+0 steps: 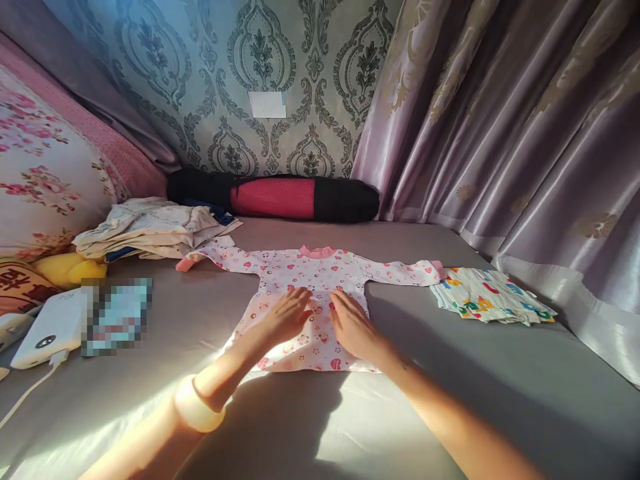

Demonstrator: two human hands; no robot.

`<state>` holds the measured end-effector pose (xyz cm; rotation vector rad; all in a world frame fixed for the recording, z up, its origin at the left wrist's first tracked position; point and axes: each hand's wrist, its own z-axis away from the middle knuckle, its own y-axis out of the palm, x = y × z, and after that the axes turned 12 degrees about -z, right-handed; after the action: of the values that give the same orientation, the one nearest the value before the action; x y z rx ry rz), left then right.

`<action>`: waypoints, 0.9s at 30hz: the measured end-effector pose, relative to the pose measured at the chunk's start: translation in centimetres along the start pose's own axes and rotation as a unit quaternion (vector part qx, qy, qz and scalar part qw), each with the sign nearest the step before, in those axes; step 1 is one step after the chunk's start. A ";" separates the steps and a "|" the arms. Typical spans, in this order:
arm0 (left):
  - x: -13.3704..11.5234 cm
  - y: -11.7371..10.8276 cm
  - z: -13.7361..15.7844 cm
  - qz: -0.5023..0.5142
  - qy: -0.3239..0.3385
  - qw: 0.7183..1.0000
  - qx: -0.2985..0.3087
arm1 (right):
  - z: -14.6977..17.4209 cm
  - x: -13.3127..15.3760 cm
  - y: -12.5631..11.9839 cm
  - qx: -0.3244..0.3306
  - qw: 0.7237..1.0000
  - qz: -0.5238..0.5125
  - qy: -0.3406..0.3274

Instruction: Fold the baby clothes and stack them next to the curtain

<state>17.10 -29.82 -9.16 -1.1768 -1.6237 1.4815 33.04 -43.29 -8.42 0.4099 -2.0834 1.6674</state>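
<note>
Left hand and right hand above a spread shirt.
Fingers extended, gripping nothing, both hands are equally near the shirt on the bed; contact, I can't tell. Its body runs away from them, sleeves reaching sideways toward folded cloths and piled clothes, collar facing a black-and-red bag.
</note>
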 end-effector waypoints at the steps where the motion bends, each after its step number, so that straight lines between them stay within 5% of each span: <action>1: -0.5 1.1 -1.0 0.007 0.023 1.000 -0.013 | -0.6 -0.2 1.2 0.015 1.000 0.024 -0.002; 3: -0.8 3.1 -2.6 0.005 0.054 0.999 -0.003 | -1.6 -0.7 2.9 0.042 0.997 0.063 0.009; 7: 0.9 4.9 -5.0 -0.033 -0.035 0.998 0.030 | -3.5 -2.3 3.4 0.041 0.994 0.093 0.050; 19: 6.8 4.3 -9.6 -0.121 -0.195 0.971 0.063 | -10.7 -6.7 2.1 0.000 0.979 0.107 0.176; 27: 7.8 4.4 -9.8 -0.164 -0.215 0.960 0.066 | -11.5 -7.6 2.5 -0.039 0.976 0.083 0.197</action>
<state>23.65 -18.80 -12.79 -0.4952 -1.8559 1.6645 40.07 -31.83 -12.36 -0.1194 -1.9150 1.5952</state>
